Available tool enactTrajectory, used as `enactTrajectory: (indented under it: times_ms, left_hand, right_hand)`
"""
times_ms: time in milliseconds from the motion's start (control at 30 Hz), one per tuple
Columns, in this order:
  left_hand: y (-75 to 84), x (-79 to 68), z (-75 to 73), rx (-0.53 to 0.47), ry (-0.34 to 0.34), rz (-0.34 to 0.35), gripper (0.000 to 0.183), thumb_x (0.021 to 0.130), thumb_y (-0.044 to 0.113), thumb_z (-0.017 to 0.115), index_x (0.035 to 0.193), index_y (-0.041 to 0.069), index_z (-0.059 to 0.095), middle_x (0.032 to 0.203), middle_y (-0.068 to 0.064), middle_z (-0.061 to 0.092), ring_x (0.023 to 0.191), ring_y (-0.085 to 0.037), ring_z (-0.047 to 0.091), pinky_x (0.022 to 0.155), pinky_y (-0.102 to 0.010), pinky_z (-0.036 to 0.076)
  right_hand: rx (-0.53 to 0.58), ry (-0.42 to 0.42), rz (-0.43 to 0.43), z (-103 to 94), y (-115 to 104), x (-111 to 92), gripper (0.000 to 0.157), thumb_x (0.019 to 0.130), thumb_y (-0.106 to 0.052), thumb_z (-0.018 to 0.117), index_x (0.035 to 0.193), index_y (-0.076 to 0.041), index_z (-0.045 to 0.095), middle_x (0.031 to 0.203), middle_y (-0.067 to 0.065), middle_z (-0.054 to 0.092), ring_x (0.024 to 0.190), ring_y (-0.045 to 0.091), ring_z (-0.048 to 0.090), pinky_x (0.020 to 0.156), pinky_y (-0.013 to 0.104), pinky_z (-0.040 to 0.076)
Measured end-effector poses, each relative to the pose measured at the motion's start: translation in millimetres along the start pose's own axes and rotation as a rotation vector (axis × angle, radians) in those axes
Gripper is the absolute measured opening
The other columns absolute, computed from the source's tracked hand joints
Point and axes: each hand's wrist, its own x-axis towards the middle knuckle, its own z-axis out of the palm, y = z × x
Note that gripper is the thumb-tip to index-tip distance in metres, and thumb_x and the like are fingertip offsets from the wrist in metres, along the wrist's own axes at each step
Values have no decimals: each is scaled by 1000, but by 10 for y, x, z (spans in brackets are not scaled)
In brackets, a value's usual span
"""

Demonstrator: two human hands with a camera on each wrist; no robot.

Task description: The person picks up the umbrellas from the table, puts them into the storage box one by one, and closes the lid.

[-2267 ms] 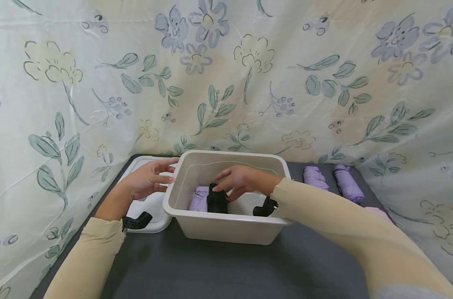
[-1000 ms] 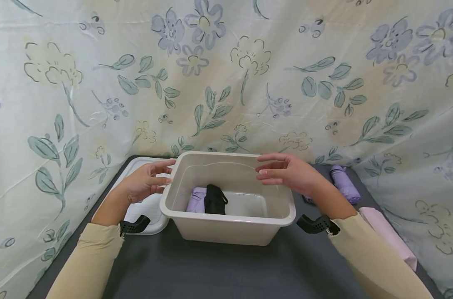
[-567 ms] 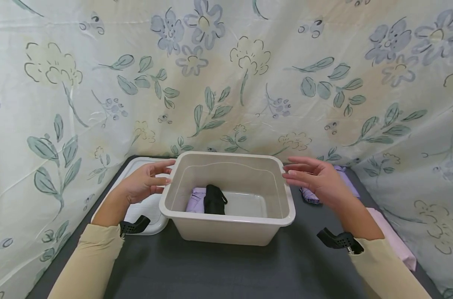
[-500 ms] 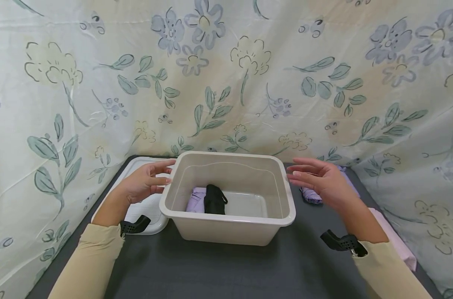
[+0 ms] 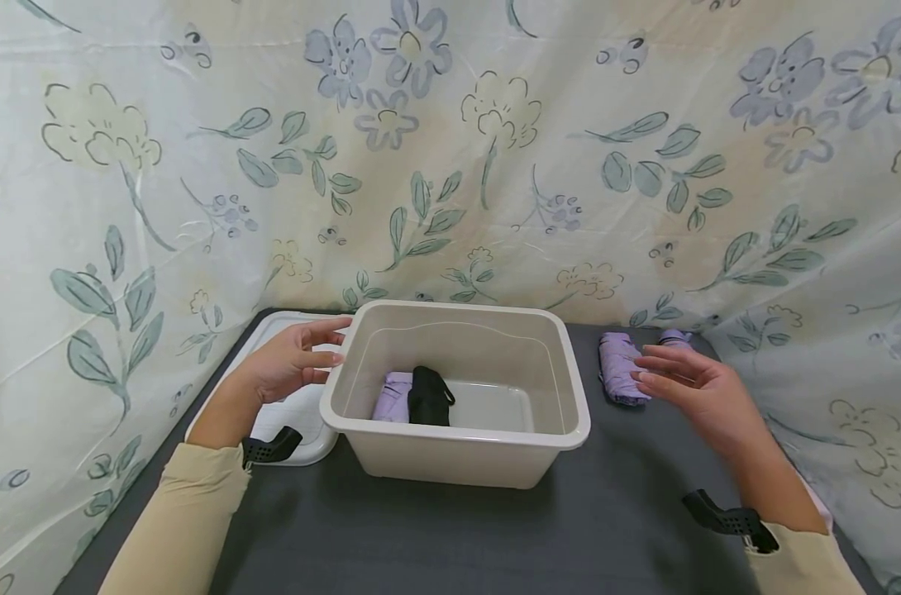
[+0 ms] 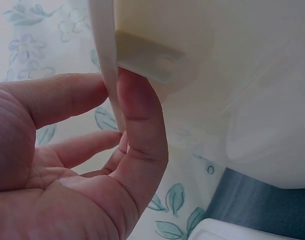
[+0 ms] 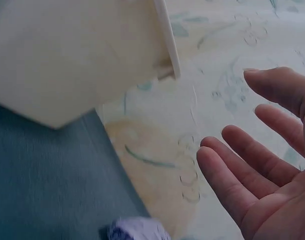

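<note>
A beige plastic storage bin (image 5: 450, 454) stands on the dark table. Inside, toward its left, lie a folded lavender bundle (image 5: 393, 398) and a black bundle (image 5: 429, 397) with a small loop. My left hand (image 5: 290, 364) holds the bin's left rim; in the left wrist view, a curled finger hooks under the lip (image 6: 108, 65) with the thumb against it. My right hand (image 5: 707, 397) hovers with its fingers spread, to the right of the bin. Just past its fingertips lies a rolled lavender bundle (image 5: 620, 368), also partly visible in the right wrist view.
A white lid (image 5: 294, 421) lies left of the bin, partly behind my left hand. A second lavender roll (image 5: 675, 337) is mostly hidden by my right hand. A sliver of pink cloth (image 5: 817, 500) shows beside my right forearm. Floral fabric (image 5: 495, 190) hangs behind the table (image 5: 450, 537).
My right hand has let go of the black bundle in the bin, lifted out over the right rim and moved right toward the lavender rolls. My left hand stays at the left rim.
</note>
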Motion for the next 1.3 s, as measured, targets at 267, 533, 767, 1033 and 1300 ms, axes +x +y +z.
enactTrajectory:
  times_ms: [267, 533, 767, 1033, 1300]
  left_hand:
    - [-5, 14, -15, 0, 1, -7, 71, 99, 7, 65, 161, 6, 31, 144, -22, 41, 110, -16, 64, 90, -33, 59]
    - [19, 4, -23, -16, -2, -11, 71, 99, 5, 64, 161, 6, 30, 143, -20, 42, 108, -15, 65, 89, -34, 59]
    - [10, 13, -15, -35, 3, -18, 73, 98, 6, 65, 161, 7, 30, 141, -18, 43, 107, -15, 65, 89, -34, 60]
    - [-11, 15, -13, -31, 14, -14, 72, 98, 9, 66, 161, 9, 31, 143, -20, 42, 110, -17, 63, 90, -34, 60]
    - [-24, 7, -12, -45, 9, -8, 70, 99, 7, 65, 161, 8, 31, 141, -17, 44, 109, -16, 64, 89, -34, 60]
  right_hand:
    - [-17, 67, 13, -198, 290, -192, 45, 98, -17, 70, 142, -9, 60, 115, -26, 71, 98, -6, 71, 80, 11, 55]
    - [-98, 166, 125, -437, 567, -329, 51, 96, -26, 74, 143, -12, 60, 109, -37, 64, 93, -16, 65, 73, 6, 51]
    - [-97, 182, 167, -683, 737, -432, 52, 97, -25, 71, 146, -14, 57, 109, -39, 60, 92, -18, 63, 72, 6, 51]
    - [-308, 203, 409, -846, 979, -533, 80, 91, -59, 68, 153, -13, 49, 113, -37, 52, 101, -14, 48, 71, 14, 51]
    - [-402, 201, 581, -959, 1127, -560, 88, 90, -69, 62, 153, -9, 48, 152, 21, 52, 102, 10, 55, 69, 29, 46]
